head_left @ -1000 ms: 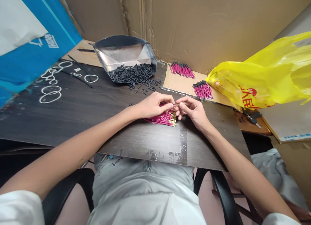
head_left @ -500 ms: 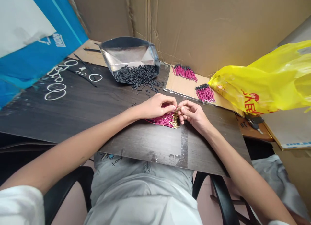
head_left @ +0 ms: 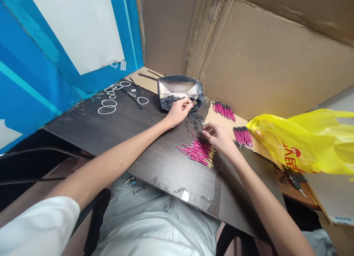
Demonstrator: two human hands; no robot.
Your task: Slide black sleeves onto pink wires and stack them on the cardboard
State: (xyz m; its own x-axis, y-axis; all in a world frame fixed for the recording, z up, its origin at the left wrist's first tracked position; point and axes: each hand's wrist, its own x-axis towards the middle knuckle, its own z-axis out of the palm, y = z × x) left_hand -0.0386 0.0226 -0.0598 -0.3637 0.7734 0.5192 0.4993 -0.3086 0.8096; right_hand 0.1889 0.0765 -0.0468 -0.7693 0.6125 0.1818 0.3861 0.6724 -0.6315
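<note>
My left hand is closed in a pinch at the front of the foil-lined bag. A few thin pieces with gold-coloured tips stick out of its fingers, over the short black tubes. My right hand is held above the table near loose tubes, fingers curled together. A tiny silvery bit shows at its fingertips, too small to name. Below both hands lies a pile of magenta wires with gold-coloured ends toward the right.
Two bundles of magenta wires with black ends lie on a cardboard sheet. A yellow plastic bag sits at the right, keys beneath it. White rubber bands lie at the left. Cardboard walls stand behind.
My left hand has moved from the wire pile up to the black tubes with gold-tipped pieces. My right hand has parted from it, off the pile. The view has shifted.
</note>
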